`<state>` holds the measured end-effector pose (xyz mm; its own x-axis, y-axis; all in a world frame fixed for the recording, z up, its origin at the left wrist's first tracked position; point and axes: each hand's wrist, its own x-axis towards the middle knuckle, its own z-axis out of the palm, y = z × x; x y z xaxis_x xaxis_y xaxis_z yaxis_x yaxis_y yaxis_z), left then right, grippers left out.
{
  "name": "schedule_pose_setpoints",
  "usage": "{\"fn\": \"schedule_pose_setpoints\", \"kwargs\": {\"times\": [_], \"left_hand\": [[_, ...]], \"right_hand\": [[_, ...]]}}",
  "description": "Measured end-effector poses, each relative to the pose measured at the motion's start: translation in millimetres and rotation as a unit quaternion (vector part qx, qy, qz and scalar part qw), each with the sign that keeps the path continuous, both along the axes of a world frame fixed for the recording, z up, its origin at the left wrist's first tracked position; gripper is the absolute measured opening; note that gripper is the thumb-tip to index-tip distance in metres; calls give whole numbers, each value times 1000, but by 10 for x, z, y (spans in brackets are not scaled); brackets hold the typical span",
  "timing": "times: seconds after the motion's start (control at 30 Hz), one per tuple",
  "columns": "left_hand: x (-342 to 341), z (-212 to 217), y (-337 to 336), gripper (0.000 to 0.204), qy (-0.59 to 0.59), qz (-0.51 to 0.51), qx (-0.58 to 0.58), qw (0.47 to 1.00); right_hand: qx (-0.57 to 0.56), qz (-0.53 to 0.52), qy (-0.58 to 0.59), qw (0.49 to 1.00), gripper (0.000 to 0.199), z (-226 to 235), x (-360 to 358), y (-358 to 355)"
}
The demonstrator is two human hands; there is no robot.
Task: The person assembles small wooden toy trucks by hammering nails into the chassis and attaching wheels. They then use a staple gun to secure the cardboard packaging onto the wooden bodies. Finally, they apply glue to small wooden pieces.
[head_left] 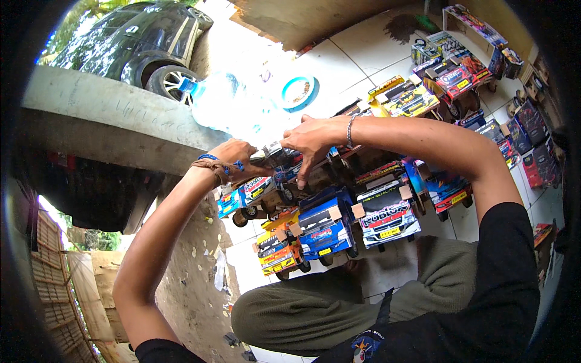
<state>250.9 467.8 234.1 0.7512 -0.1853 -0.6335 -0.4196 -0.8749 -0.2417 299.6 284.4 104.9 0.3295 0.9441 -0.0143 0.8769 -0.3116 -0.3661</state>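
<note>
Both hands meet at the frame's centre over a toy truck with a white and blue cab, which stands on the tiled floor at the left end of a tight row of model trucks. The left hand, with a cord band and a blue band at the wrist, is closed on the truck's top from the left; the right hand, with a metal bracelet at the wrist, presses down on it from above, fingers spread and one fingertip reaching to the truck's side. Just below stand an orange truck, a blue truck and a white truck, touching side by side. A yellow truck and a red truck stand in the upper right, with flat printed boxes along the right edge. A clear water jug with a blue cap lies above the hands, beside a blue bowl. A concrete wall crosses the upper left, with a dark car behind it. The person's bent knee, in olive trousers, fills the lower centre.
</note>
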Motion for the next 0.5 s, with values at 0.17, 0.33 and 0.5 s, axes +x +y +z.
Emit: {"fn": "schedule_pose_setpoints", "kwargs": {"times": [0.17,0.33,0.5], "left_hand": [[18,9,-54,72,-9,-18,12,1000],[37,-20,-59,71,-16,-14,22,1000],[57,-54,-30,77,-30,-19,46,998]], "right_hand": [[7,-8,29,1000,115,-39,19,24],[17,-23,46,998,117,-55,12,18],[28,-19,44,998,121,-55,6,12]]}}
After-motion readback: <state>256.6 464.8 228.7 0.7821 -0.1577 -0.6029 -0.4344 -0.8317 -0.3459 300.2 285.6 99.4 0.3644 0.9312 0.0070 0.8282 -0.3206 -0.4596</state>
